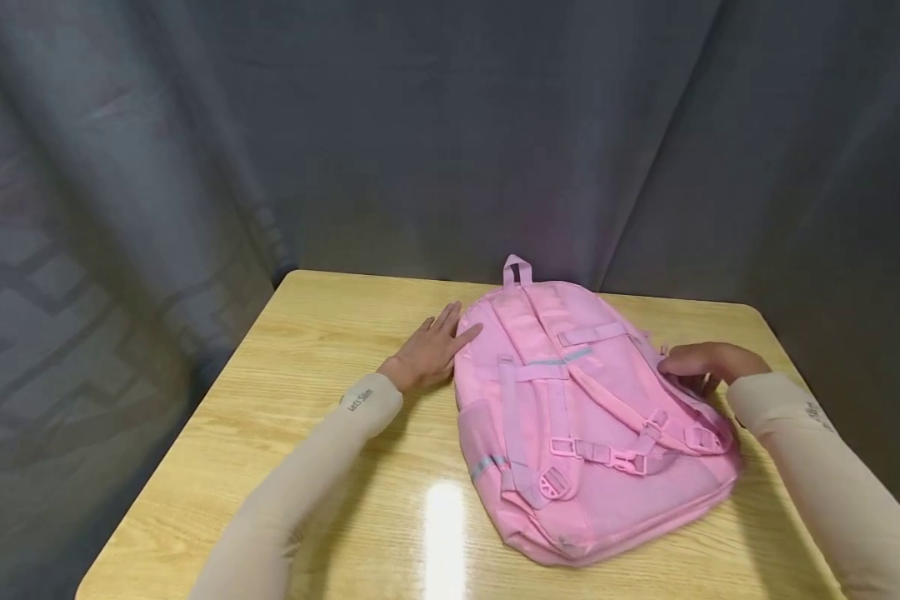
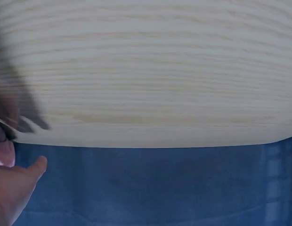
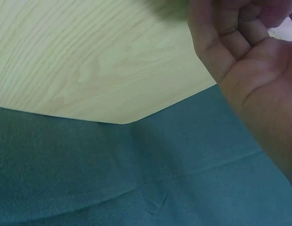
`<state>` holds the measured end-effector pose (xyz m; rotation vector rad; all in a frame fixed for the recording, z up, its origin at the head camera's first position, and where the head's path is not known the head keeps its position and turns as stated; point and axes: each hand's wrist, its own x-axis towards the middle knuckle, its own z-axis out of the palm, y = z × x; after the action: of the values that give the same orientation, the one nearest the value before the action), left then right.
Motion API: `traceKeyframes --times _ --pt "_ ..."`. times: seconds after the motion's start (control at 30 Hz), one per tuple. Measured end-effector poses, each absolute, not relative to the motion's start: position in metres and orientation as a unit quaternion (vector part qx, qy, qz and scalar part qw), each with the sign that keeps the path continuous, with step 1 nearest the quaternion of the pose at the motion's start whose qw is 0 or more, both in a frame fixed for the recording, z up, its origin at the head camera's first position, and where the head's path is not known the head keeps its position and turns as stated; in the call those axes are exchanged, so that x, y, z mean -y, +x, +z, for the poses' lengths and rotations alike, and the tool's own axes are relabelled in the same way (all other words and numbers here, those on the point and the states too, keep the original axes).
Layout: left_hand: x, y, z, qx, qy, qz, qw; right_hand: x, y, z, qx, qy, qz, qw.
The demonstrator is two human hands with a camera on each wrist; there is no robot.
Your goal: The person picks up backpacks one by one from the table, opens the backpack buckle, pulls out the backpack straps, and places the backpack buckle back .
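A pink backpack (image 1: 570, 417) lies flat on the wooden table (image 1: 307, 375) with its shoulder straps (image 1: 528, 383) facing up and its top loop (image 1: 516, 268) at the far side. My left hand (image 1: 431, 350) lies beside its upper left edge, fingers straight and touching the fabric. The left wrist view shows only a thumb and palm (image 2: 9, 188) at the table's edge. My right hand (image 1: 708, 362) is at the backpack's right side, thumb on top and fingers curled round its edge. In the right wrist view those curled fingers (image 3: 231, 37) show above the palm.
A dark grey curtain (image 1: 450, 125) hangs close behind and around the table. The table's rounded far corners (image 1: 750, 310) and its edge (image 3: 122, 120) lie near both hands. Bare wood (image 1: 330, 467) stretches left of and in front of the backpack.
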<state>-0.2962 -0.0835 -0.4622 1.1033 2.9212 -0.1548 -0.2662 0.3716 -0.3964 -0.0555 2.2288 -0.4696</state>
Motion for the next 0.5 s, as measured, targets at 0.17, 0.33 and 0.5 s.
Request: traceKeyframes --times 0.17,0.33,0.5 --pt "0.097 -0.303 -0.458 -0.940 0.333 -0.072 0.019 -0.353 -0.260 -0.401 -0.877 -0.038 -0.180 0.443" --pt "0.102 -0.311 -0.455 -0.943 0.320 -0.089 0.013 -0.343 -0.251 -0.401 -0.874 -0.043 -0.184 0.447" --pt "0.100 -0.319 -0.453 -0.939 0.325 -0.111 -0.003 -0.344 -0.243 -0.402 -0.877 -0.047 -0.188 0.440"
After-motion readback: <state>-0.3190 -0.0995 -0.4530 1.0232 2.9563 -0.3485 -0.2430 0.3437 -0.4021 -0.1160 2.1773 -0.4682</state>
